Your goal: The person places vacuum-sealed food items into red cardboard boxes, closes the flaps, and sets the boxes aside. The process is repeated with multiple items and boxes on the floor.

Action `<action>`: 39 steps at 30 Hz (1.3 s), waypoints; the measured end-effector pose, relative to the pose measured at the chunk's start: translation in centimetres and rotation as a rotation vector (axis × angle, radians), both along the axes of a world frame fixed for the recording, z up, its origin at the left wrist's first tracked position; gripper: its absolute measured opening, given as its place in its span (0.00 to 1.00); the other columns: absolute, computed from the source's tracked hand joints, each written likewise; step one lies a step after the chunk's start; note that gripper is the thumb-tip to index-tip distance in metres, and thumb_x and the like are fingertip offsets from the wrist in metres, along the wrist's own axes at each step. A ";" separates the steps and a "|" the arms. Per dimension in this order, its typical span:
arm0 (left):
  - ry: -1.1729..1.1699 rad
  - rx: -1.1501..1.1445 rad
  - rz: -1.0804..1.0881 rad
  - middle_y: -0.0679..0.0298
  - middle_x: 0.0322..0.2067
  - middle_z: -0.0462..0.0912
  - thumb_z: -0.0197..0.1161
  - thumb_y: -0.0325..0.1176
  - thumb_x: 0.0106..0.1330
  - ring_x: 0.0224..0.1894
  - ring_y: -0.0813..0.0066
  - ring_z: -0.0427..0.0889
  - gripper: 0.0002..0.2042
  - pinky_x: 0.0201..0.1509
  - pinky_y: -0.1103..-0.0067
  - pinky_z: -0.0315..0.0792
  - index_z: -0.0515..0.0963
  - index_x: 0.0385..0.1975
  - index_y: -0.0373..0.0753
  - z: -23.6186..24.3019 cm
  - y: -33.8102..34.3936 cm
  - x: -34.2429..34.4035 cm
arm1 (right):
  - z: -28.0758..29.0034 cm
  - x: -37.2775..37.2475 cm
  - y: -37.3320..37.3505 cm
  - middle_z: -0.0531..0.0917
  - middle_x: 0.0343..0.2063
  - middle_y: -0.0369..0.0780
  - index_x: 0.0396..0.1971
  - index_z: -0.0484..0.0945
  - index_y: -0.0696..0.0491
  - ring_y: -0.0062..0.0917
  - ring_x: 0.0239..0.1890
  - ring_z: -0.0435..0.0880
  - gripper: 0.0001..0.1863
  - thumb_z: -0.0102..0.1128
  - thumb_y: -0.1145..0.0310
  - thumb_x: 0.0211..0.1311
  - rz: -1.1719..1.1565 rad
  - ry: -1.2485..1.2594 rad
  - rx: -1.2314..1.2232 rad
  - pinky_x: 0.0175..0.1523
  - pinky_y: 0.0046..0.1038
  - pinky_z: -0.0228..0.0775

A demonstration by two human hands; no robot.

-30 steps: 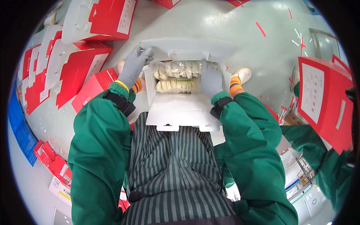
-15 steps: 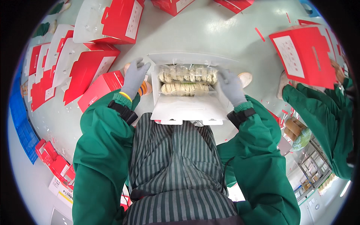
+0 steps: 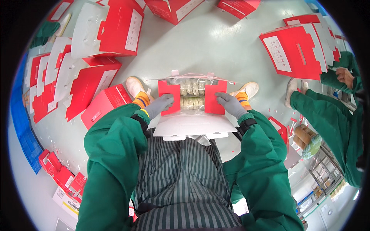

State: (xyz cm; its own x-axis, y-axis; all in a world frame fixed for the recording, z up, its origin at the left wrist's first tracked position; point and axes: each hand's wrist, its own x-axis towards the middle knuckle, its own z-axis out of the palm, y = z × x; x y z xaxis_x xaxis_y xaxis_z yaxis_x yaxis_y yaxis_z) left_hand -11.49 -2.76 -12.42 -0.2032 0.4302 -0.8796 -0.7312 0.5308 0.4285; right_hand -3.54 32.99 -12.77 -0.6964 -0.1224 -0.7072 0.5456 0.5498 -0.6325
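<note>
**Side flaps folding in over the packed box**

You had the box (image 3: 192,125) on your lap, right against the striped apron (image 3: 185,181), its white front panel facing you and the clear bags of pale food (image 3: 191,94) showing in the open middle. Your left hand (image 3: 158,106), gloved in grey, was pressed flat on the left red flap (image 3: 169,98); your right hand (image 3: 231,104) lay the same way on the right red flap (image 3: 215,99). Neither grip was closed round anything: fingers spread and pushing down, palms on card. The two flaps stood apart, with the bags plainly visible between them, so I'd call this the closing stage, side flaps going in first.

By my reading the next move called for the flaps to be held down while the long panel with its tabs (image 3: 192,74) at the far edge came over the top, and for the bags to stay tucked below the fold line so nothing got pinched.

Around you on the pale floor (image 3: 216,42) lay flat red-and-white box blanks (image 3: 84,82) to your left and a made-up red box (image 3: 104,106) just beside your left foot (image 3: 135,85). On your right, another person in a green sleeve (image 3: 323,111) worked near another red blank (image 3: 295,52).
</note>
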 end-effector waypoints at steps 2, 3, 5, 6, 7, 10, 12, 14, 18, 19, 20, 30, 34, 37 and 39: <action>-0.127 0.028 0.189 0.51 0.69 0.64 0.42 0.56 0.77 0.70 0.61 0.65 0.33 0.74 0.68 0.58 0.55 0.72 0.37 -0.7 0.6 0.1 | 0.4 -0.8 0.5 0.79 0.57 0.48 0.61 0.74 0.55 0.37 0.62 0.76 0.27 0.50 0.52 0.71 -0.150 -0.132 -0.110 0.67 0.33 0.65; -0.187 0.057 0.259 0.49 0.70 0.62 0.40 0.59 0.77 0.72 0.59 0.63 0.35 0.75 0.67 0.56 0.55 0.73 0.36 -0.9 0.8 0.1 | 0.7 -1.2 0.7 0.76 0.60 0.49 0.63 0.71 0.56 0.38 0.64 0.74 0.31 0.46 0.47 0.72 -0.329 -0.275 -0.251 0.69 0.35 0.63; -0.331 0.125 0.443 0.46 0.73 0.56 0.33 0.68 0.73 0.74 0.53 0.58 0.44 0.77 0.63 0.51 0.54 0.73 0.33 -1.0 0.0 -0.5 | 1.2 -1.8 1.2 0.72 0.65 0.50 0.68 0.66 0.58 0.40 0.68 0.70 0.40 0.38 0.38 0.74 -0.682 -0.564 -0.537 0.71 0.39 0.60; -0.402 0.175 0.557 0.44 0.72 0.57 0.33 0.71 0.71 0.74 0.51 0.58 0.46 0.77 0.61 0.51 0.55 0.72 0.32 -0.9 -0.6 -0.9 | 1.5 -2.2 1.7 0.68 0.67 0.53 0.69 0.61 0.63 0.44 0.69 0.67 0.54 0.31 0.24 0.65 -0.844 -0.647 -0.649 0.73 0.45 0.56; -0.491 0.161 0.721 0.43 0.71 0.58 0.32 0.73 0.70 0.73 0.49 0.58 0.48 0.77 0.60 0.51 0.55 0.71 0.30 -0.7 -1.3 -1.4 | 1.5 -2.8 2.0 0.68 0.66 0.55 0.68 0.61 0.63 0.45 0.69 0.68 0.57 0.33 0.22 0.62 -0.858 -0.670 -0.686 0.72 0.47 0.56; -0.646 0.174 0.980 0.43 0.70 0.60 0.35 0.80 0.63 0.72 0.47 0.59 0.54 0.75 0.58 0.53 0.57 0.71 0.30 -0.5 -2.2 -3.5 | 0.9 -4.5 3.0 0.70 0.62 0.58 0.64 0.65 0.67 0.49 0.64 0.72 0.62 0.42 0.17 0.54 -0.936 -0.821 -0.611 0.69 0.52 0.60; -0.534 0.132 0.897 0.42 0.68 0.62 0.39 0.80 0.61 0.70 0.45 0.63 0.54 0.73 0.56 0.55 0.59 0.69 0.30 -0.1 -2.6 -4.7 | 0.5 -4.8 3.4 0.74 0.60 0.55 0.63 0.67 0.64 0.50 0.60 0.76 0.54 0.49 0.25 0.59 -0.855 -0.803 -0.654 0.64 0.53 0.66; -0.448 0.157 0.774 0.46 0.64 0.69 0.56 0.71 0.62 0.64 0.51 0.70 0.48 0.70 0.58 0.62 0.63 0.67 0.30 0.3 -2.7 -5.3 | 0.5 -4.2 3.5 0.80 0.54 0.50 0.58 0.73 0.59 0.42 0.55 0.81 0.39 0.61 0.38 0.62 -0.826 -0.702 -0.599 0.58 0.47 0.74; -0.166 0.114 0.424 0.55 0.51 0.82 0.74 0.51 0.59 0.51 0.66 0.80 0.31 0.55 0.67 0.74 0.75 0.54 0.33 0.7 -2.5 -4.3 | 1.0 -1.6 2.4 0.88 0.33 0.39 0.39 0.84 0.55 0.32 0.38 0.87 0.36 0.64 0.32 0.55 -0.363 -0.464 0.003 0.45 0.37 0.79; -0.011 -0.032 0.192 0.55 0.47 0.83 0.73 0.52 0.59 0.48 0.66 0.82 0.29 0.52 0.67 0.75 0.77 0.50 0.33 0.6 -2.4 -4.1 | 1.1 -1.2 2.2 0.87 0.31 0.40 0.36 0.84 0.55 0.33 0.37 0.87 0.35 0.64 0.32 0.54 -0.217 -0.353 0.138 0.43 0.37 0.78; 0.115 -0.212 -0.069 0.56 0.42 0.84 0.72 0.52 0.60 0.44 0.66 0.83 0.27 0.49 0.68 0.76 0.79 0.45 0.33 0.4 -2.4 -3.8 | 1.1 -1.0 2.1 0.87 0.29 0.42 0.32 0.84 0.55 0.34 0.35 0.87 0.35 0.63 0.31 0.54 -0.073 -0.280 0.303 0.42 0.37 0.78; 0.656 -0.525 -0.615 0.44 0.39 0.85 0.67 0.59 0.58 0.45 0.46 0.84 0.33 0.49 0.63 0.77 0.79 0.42 0.28 -1.1 -2.3 -0.2 | 1.2 0.3 2.4 0.86 0.36 0.45 0.42 0.82 0.55 0.39 0.40 0.86 0.32 0.66 0.38 0.54 0.150 0.016 0.396 0.45 0.39 0.76; 0.634 -0.465 -0.520 0.42 0.40 0.84 0.69 0.57 0.56 0.46 0.45 0.83 0.32 0.50 0.63 0.77 0.79 0.42 0.27 -1.9 -2.8 0.1 | 5.2 2.9 4.3 0.77 0.57 0.48 0.63 0.68 0.52 0.41 0.59 0.76 0.39 0.73 0.57 0.51 0.594 0.220 0.454 0.61 0.38 0.70; 0.527 -0.409 -0.452 0.46 0.41 0.85 0.70 0.53 0.56 0.45 0.50 0.84 0.29 0.51 0.66 0.77 0.79 0.45 0.30 -3.1 -3.6 0.1 | 5.1 3.7 2.9 0.74 0.58 0.48 0.66 0.66 0.54 0.41 0.64 0.71 0.43 0.76 0.62 0.49 0.456 0.405 0.213 0.67 0.37 0.64; 0.448 -0.308 -0.355 0.47 0.40 0.85 0.70 0.51 0.58 0.43 0.53 0.86 0.27 0.49 0.68 0.78 0.79 0.44 0.30 -3.7 -4.4 0.0 | 3.6 3.5 0.7 0.77 0.55 0.47 0.64 0.69 0.56 0.38 0.61 0.75 0.41 0.76 0.60 0.50 0.097 0.379 0.045 0.66 0.35 0.66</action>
